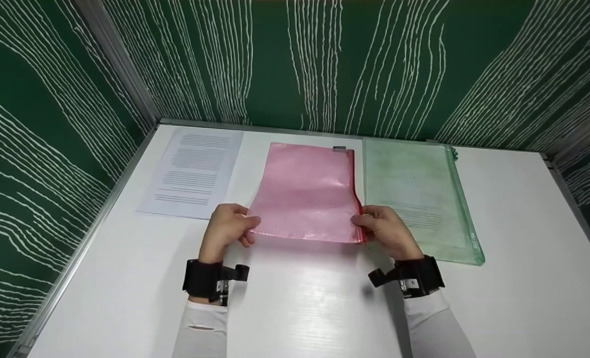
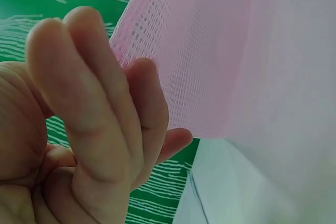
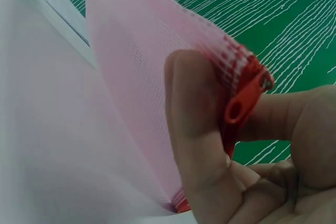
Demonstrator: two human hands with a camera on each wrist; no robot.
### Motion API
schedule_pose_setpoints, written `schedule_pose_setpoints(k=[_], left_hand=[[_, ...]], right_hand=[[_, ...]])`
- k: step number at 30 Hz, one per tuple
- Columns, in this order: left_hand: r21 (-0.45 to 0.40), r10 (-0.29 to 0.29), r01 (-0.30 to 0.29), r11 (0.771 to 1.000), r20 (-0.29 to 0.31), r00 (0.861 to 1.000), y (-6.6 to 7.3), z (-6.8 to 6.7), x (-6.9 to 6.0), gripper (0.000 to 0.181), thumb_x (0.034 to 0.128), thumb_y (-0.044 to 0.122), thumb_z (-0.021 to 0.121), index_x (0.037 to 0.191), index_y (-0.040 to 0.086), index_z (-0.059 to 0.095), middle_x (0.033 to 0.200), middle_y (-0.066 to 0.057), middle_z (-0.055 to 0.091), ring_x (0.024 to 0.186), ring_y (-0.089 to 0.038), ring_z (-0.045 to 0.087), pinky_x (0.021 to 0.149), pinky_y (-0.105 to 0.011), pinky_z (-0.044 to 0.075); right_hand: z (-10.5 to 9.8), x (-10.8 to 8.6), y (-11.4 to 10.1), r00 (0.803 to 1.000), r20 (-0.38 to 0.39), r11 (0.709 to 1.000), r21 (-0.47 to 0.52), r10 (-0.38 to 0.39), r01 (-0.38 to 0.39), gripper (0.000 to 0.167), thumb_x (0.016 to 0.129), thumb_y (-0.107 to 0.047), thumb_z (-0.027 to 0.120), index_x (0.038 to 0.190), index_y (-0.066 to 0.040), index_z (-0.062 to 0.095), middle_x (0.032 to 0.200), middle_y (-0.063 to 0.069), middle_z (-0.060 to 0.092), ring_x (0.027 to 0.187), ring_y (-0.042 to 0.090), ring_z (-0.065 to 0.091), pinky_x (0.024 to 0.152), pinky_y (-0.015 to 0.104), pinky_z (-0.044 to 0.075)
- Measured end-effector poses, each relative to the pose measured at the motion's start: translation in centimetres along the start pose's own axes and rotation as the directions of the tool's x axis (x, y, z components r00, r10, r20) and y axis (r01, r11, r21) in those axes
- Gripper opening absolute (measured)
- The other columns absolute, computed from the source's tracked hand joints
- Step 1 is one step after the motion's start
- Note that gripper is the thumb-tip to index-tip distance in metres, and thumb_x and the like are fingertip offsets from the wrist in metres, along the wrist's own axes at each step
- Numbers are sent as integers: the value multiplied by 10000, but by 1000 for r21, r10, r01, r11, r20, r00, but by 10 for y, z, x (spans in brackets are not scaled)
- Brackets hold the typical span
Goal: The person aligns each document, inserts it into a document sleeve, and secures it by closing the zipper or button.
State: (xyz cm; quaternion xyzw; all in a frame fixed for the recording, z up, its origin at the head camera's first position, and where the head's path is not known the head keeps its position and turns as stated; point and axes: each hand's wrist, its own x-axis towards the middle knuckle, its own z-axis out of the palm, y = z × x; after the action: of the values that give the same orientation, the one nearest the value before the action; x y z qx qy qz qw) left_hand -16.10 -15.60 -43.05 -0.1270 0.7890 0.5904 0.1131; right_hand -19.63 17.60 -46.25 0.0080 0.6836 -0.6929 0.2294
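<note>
1. Fingers [image 2: 79,87] pinched: left hand [image 1: 226,226] and right hand [image 1: 389,231] hold the pink pouch [image 1: 304,191] by its near corners, between printed sheet [image 1: 193,171] and green pouch [image 1: 409,184].
2. Only right wrist cam shows the red zipper pull [image 3: 248,98].
3. Sheet's print: too tiny, lol.

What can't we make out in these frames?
- Wording on the white sheet: head view, too small to read.
- Wording at the green pouch: head view, small, dulled by the green cover.
- Anything inside the pink pouch: head view, cloudy pink front.
- Part of the red zip: right wrist view, behind the right hand.
- Rest of both sleeves: head view, cut by the bottom edge.
</note>
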Motion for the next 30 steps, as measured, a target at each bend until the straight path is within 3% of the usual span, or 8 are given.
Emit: schedule_pose_setpoints(k=[7, 11, 17, 23, 30], left_hand=[[-18, 4, -6, 1000, -63, 998, 0, 0, 3, 347, 780, 74, 664, 1070, -60, 528, 652, -151, 652, 414, -168, 584, 462, -324, 508], [17, 29, -27, 1000, -127, 992, -2, 1, 5, 301, 779, 79, 659, 1025, -58, 552, 590, -120, 643, 399, -175, 589, 474, -352, 519], [121, 69, -43, 992, -216, 974, -5, 5, 9, 229, 781, 102, 645, 948, -33, 566, 492, -99, 615, 378, -177, 588, 520, -415, 528], [171, 90, -45, 984, -261, 961, -11, 9, 12, 199, 781, 87, 635, 920, -32, 556, 470, -103, 602, 365, -185, 582, 489, -411, 522], [252, 116, -45, 967, -274, 955, -17, 12, 12, 204, 772, 83, 637, 903, -53, 561, 466, -95, 590, 345, -174, 561, 368, -268, 448]], right_hand=[[5, -3, -4, 1000, -31, 1000, -14, 0, -1, 531, 872, -119, 593, 1322, 51, 368, 790, 30, 599, 610, 117, 578, 593, 291, 527], [9, -5, -5, 999, -33, 998, -60, -6, 4, 622, 875, -117, 584, 1392, 16, 266, 865, 77, 587, 644, 167, 618, 649, 369, 546], [12, -2, 0, 1000, -2, 987, -162, -15, 15, 571, 889, -123, 563, 1383, 21, 314, 925, 133, 573, 719, 199, 635, 681, 386, 543], [13, 1, 6, 1000, -6, 968, -249, -10, 8, 544, 900, -166, 551, 1373, 17, 352, 969, 143, 593, 742, 173, 629, 689, 341, 534], [13, 7, 13, 1000, -1, 962, -275, 4, -4, 493, 914, -154, 525, 1351, 26, 386, 911, 113, 603, 695, 154, 602, 667, 312, 516]])
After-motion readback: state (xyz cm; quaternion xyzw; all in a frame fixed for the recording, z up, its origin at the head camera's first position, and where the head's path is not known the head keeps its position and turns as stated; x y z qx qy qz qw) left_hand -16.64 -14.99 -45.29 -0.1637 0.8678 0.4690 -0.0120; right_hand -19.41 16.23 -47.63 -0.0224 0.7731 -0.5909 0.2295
